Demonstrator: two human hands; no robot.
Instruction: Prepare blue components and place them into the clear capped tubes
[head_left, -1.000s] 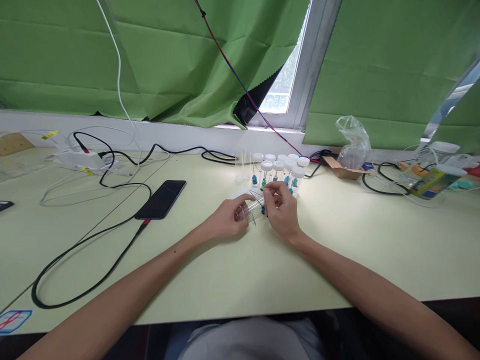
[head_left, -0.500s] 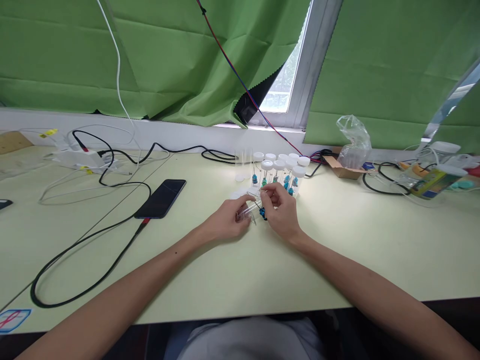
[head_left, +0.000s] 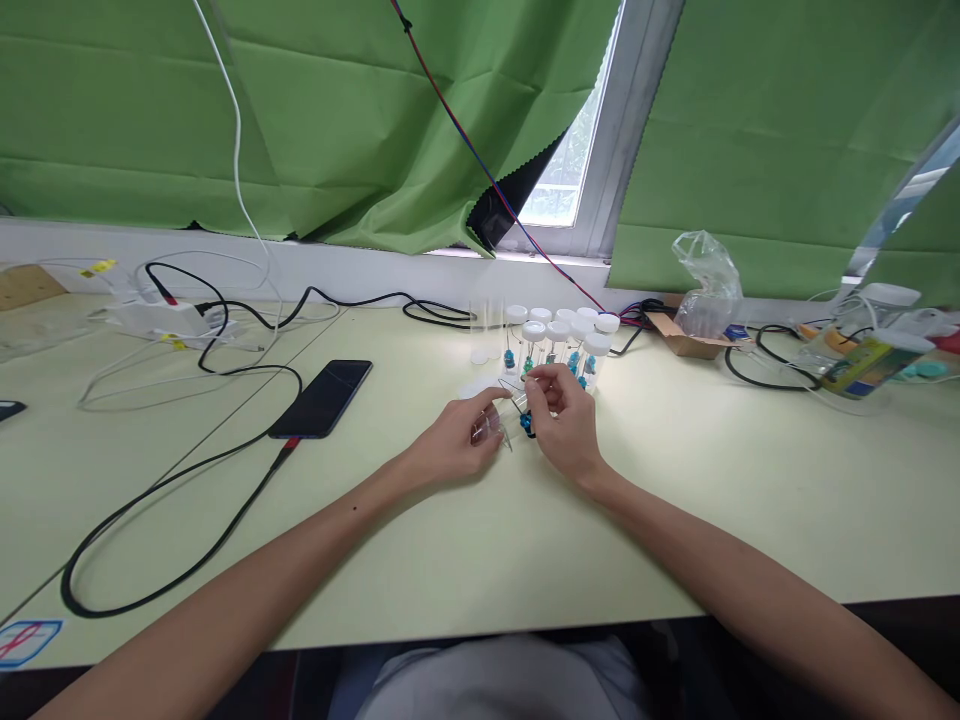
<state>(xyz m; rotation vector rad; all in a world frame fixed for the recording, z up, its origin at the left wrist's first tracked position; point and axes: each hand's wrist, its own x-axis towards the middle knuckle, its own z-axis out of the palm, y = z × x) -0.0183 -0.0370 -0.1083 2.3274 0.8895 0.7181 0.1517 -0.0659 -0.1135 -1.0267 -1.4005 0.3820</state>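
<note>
My left hand (head_left: pixel 466 435) is curled around a clear plastic tube (head_left: pixel 487 428) that lies tilted over the table. My right hand (head_left: pixel 562 415) is closed in a pinch close to the tube's right end. At its fingers is a thin dark strand with blue bead-like pieces (head_left: pixel 526 424); part of it is hidden by the fingers. The strand slants up and left across the tube. Just behind my hands stands a group of clear white-capped tubes (head_left: pixel 534 340), several of them with similar blue or green pieces on dark strands inside.
Two uncapped clear tubes (head_left: pixel 487 330) stand left of the group. A phone (head_left: pixel 322 398) on a black cable lies to the left, with a white power strip (head_left: pixel 169 318) beyond it. At the back right are an open cardboard box (head_left: pixel 682 340) and a yellow-labelled jar (head_left: pixel 870 365).
My right hand has shifted very slightly to the right, the blue pieces moving with it. The left hand stays nearly in place around the tube.
</note>
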